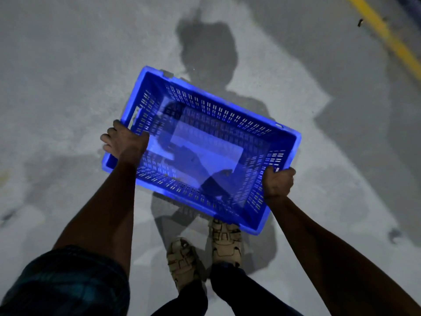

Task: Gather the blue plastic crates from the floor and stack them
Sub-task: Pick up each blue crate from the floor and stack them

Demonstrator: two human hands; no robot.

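**Blue crate held in both hands above the floor**

I see one blue crate (202, 147) in the middle of the frame, open side up, turned at an angle so its long axis runs from upper left to lower right. It is slotted along all four walls and nothing lies inside it; only shadows fall across its bottom.

Left hand (124, 141) grips the rim at the crate's left short end, near the corner, fingers curled over the outside edge and thumb inside. Right hand (278, 181) grips the rim at the right short end, fingers wrapped over the top edge. Both bare forearms reach in from the bottom of the frame. A dark plaid sleeve (66, 283) shows at lower left.

The crate looks lifted off the floor (68, 76): its shadow lies apart from it, below its near edge. The near lower corner of the crate covers the toe of the right one of two tan sandals (225, 242) at bottom centre, with dark trousers below them.

The floor is grey concrete, patchy. The person's shadow stretches up toward top centre. A yellow line (387, 39) runs diagonally across the upper right corner, with a small dark scrap (360, 22) just beside it.
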